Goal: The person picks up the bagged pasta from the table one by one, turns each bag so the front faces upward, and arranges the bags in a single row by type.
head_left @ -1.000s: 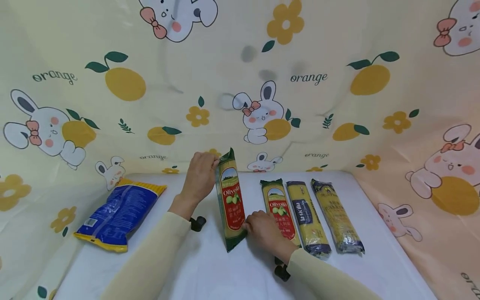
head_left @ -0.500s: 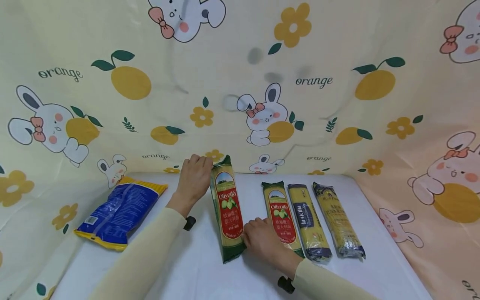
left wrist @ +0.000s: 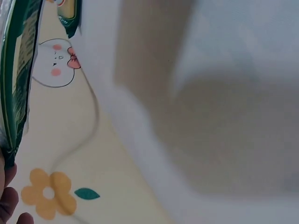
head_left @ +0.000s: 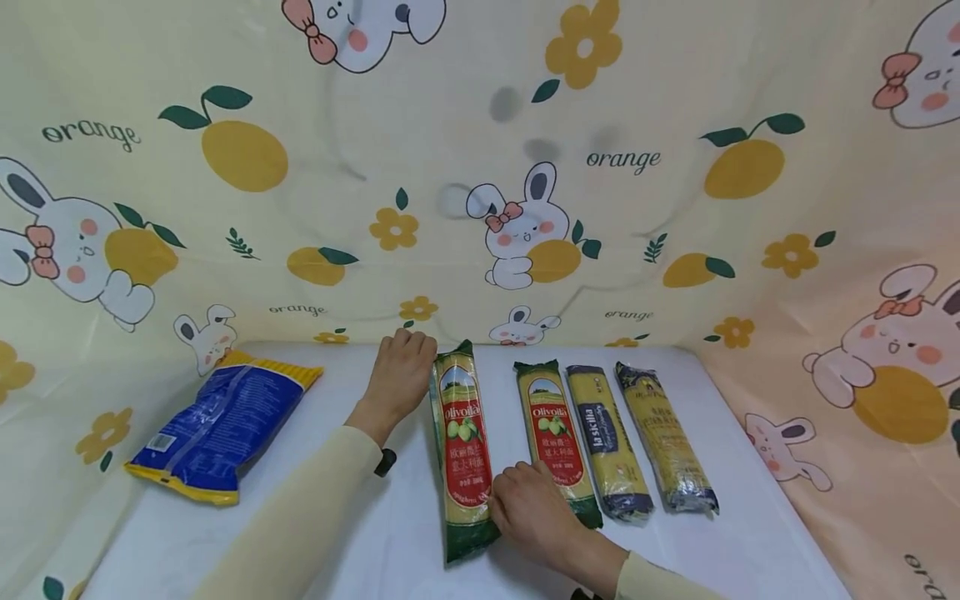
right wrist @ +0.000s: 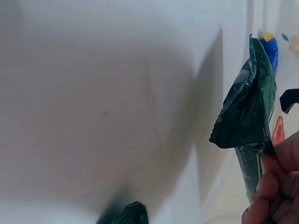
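A red, gold and green Olivoilà spaghetti packet (head_left: 465, 442) stands between my hands in the head view, label facing me. My left hand (head_left: 399, 375) pinches its upper left corner. The right hand (head_left: 536, 512) grips the lower right edge near the green end. In the left wrist view, the packet's green side (left wrist: 18, 84) runs along the left, with a few fingertips (left wrist: 8, 203) under it. The right wrist view has curled fingers (right wrist: 275, 186) pinching the crimped green end (right wrist: 247, 107), which is held off the white surface.
To the right lie a second Olivoilà packet (head_left: 555, 433), a La Sicilia pasta packet (head_left: 607, 442) and another yellow pasta packet (head_left: 667, 442). A blue and yellow bag (head_left: 225, 425) lies at the left of the white table (head_left: 315, 542). A printed cloth (head_left: 450, 125) hangs behind.
Both hands have brought the spaghetti packet lower and closer to me, its top coming down from above the table's back edge. The other packets stay put; the camera has shifted slightly.
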The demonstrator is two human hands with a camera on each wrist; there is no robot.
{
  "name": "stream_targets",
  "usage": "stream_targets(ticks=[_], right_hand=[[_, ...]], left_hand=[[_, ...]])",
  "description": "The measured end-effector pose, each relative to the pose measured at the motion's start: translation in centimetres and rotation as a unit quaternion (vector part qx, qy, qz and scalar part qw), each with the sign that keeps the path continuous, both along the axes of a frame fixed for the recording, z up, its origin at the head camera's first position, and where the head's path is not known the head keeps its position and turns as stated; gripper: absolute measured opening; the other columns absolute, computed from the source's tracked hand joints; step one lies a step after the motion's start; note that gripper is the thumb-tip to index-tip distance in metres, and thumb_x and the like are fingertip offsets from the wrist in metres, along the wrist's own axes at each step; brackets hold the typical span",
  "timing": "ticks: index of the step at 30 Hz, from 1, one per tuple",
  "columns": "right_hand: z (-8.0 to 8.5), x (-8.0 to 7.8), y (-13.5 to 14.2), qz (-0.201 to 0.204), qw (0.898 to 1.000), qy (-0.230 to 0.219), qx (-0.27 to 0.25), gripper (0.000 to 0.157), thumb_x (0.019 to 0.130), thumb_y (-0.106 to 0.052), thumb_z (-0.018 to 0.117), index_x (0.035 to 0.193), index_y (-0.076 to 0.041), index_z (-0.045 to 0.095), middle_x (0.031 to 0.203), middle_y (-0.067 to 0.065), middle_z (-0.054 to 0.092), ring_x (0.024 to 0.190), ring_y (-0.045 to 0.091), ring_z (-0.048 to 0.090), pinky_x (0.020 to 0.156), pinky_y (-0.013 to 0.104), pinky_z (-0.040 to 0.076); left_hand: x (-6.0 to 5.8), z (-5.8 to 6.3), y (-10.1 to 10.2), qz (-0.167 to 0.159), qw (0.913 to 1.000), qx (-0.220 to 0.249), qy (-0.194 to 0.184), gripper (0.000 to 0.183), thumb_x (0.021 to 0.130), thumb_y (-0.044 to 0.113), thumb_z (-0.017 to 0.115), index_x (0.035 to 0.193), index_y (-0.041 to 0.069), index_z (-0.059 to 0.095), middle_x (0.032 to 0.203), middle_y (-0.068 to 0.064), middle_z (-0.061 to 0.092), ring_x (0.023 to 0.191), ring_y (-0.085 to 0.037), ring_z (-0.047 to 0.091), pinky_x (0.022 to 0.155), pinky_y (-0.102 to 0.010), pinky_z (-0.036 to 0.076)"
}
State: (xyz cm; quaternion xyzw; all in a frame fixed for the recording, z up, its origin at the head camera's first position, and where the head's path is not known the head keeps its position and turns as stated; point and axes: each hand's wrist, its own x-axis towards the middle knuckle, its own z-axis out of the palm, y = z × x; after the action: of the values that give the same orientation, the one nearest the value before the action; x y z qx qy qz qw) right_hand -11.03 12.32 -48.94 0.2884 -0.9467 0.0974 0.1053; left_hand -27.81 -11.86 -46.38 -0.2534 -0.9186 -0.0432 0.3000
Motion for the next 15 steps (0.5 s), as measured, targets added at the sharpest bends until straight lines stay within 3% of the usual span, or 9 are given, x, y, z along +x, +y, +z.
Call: stream_targets(ticks=[9,15], right_hand=[[-0.3,0.0,1.7,-0.038,0.998,0.048,-0.002,0.028,0.095,-0.02,0.071,0.073,-0.021,0.054,0.071,-0.01,0.05,0.074,0.01,0.048,0.077,0.034,0.039],[-0.5,-0.1,2.4,-0.062,0.997,0.04,-0.015,0.027,0.094,-0.019,0.073,0.074,-0.021,0.055,0.071,-0.01,0.049,0.074,0.009,0.048,0.077,0.035,0.04]], left_hand=[[-1.3,-0.1,2.8,0.005,0.9995,-0.02,-0.024,0.009,0.106,0.007,0.055,0.1,0.004,0.06,0.093,-0.01,0.064,0.096,-0.031,0.056,0.079,-0.044,0.046],[-2.0,0.0,4.1,-0.006,0.9996,-0.019,-0.02,0.009,0.106,0.005,0.055,0.098,0.005,0.06,0.09,-0.01,0.063,0.092,-0.031,0.055,0.077,-0.044,0.045]])
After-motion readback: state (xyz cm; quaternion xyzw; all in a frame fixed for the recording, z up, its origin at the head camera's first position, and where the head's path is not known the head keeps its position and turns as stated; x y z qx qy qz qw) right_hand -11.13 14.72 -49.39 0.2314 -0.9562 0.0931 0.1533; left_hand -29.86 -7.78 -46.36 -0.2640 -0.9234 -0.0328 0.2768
